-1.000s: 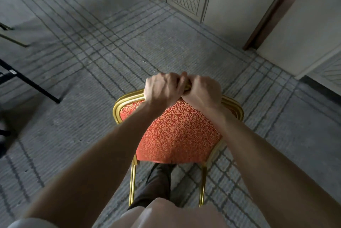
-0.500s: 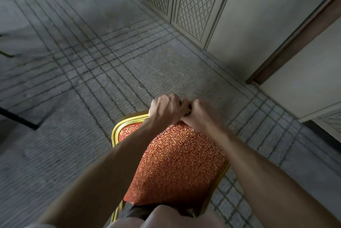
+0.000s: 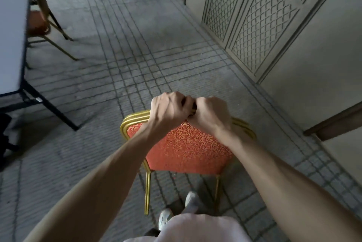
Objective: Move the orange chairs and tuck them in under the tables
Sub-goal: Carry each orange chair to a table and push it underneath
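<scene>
An orange chair (image 3: 188, 147) with a patterned back and gold frame stands right in front of me, its back towards me. My left hand (image 3: 169, 109) and my right hand (image 3: 210, 115) grip the top rail of its back side by side, knuckles almost touching. The seat is hidden behind the back; two gold rear legs show below. A white table (image 3: 11, 31) with black folding legs stands at the left edge. A second orange chair (image 3: 37, 22) is tucked under its far side.
A panelled wall (image 3: 254, 26) with lattice panels runs along the right, with a dark wood door frame (image 3: 333, 124) nearer me. Grey patterned carpet (image 3: 125, 61) covers the floor between table and wall. My feet are just behind the chair's legs.
The view has swung left and forward: the table and second chair have come into sight at the left. Both hands keep the same grip on the chair's top rail.
</scene>
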Available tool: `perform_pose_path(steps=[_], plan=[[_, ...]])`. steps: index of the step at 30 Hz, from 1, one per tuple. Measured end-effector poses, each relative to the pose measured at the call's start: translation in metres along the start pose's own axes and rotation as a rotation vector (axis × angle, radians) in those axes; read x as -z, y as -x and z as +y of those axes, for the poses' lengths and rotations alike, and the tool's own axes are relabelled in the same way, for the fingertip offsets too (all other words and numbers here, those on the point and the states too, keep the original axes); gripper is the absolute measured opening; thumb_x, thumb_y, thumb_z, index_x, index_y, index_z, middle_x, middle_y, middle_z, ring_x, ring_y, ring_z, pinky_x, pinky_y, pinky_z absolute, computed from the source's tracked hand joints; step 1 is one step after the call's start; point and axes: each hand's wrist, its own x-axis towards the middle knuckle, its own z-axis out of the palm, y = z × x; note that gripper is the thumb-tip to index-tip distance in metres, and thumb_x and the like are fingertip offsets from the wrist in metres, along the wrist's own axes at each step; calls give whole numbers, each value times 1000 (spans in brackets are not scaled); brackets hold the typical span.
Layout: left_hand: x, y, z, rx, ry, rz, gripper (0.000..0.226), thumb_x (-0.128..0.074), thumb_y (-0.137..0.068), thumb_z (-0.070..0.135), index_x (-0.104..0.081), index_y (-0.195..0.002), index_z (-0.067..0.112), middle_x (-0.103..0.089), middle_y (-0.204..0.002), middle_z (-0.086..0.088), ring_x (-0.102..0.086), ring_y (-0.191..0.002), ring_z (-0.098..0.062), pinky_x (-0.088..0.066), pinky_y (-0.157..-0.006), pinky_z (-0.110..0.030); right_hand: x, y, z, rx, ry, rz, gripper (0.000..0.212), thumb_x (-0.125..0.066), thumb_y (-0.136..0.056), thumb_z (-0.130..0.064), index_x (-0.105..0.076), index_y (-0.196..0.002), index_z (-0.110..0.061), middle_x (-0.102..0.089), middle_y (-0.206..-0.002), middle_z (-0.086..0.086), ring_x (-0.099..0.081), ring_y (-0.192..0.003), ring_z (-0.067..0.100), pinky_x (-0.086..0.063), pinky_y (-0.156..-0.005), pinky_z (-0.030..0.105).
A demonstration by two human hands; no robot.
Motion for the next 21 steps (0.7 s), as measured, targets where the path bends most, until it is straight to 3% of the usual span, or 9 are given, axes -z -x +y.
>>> perform_pose_path(steps=[3,7,11,15,21], plan=[[-14,-20,-8,28,-22,-9,47,-42,-93,44,-56,-62,11,-66,-69,-11,-63,-69,-35,-32,-57,-31,-20,-27,14,75,23,-32,20,-65,-75,-35,-69,-73,-16,-70,-64,5,-68,-60,30,-50,-55,31],[-48,-56,-14,104,-56,-54,48,-43,-96,43,-59,-67,8,-63,-66,-8,-60,-66,-30,-31,-56,-31,-55,-66,48,139,95,-94,20,-59,-81,-37,-71,-79,-21,-72,-68,2,-69,-64,26,-41,-53,28],[-86,-113,-5,157,-69,-125,49,-41,-97,42,-64,-69,10,-66,-69,-7,-62,-66,-27,-28,-56,-31,-74,-117,95,131,-20,-198,21,-55,-86,-36,-68,-81,-21,-73,-74,0,-68,-67,25,-38,-56,29],[-111,-156,-10,231,-95,-101,48,-41,-97,43,-66,-73,10,-69,-75,-10,-65,-74,-31,-32,-59,-31,-84,-170,118,207,-52,-293,19,-57,-84,-36,-68,-87,-20,-74,-81,4,-70,-75,27,-48,-62,32],[-107,-245,-34,355,-50,-7,49,-43,-95,47,-66,-73,10,-68,-76,-15,-64,-79,-38,-37,-61,-33,-95,-268,121,261,-6,-216,21,-60,-85,-33,-69,-95,-18,-72,-83,6,-70,-75,29,-53,-63,33]])
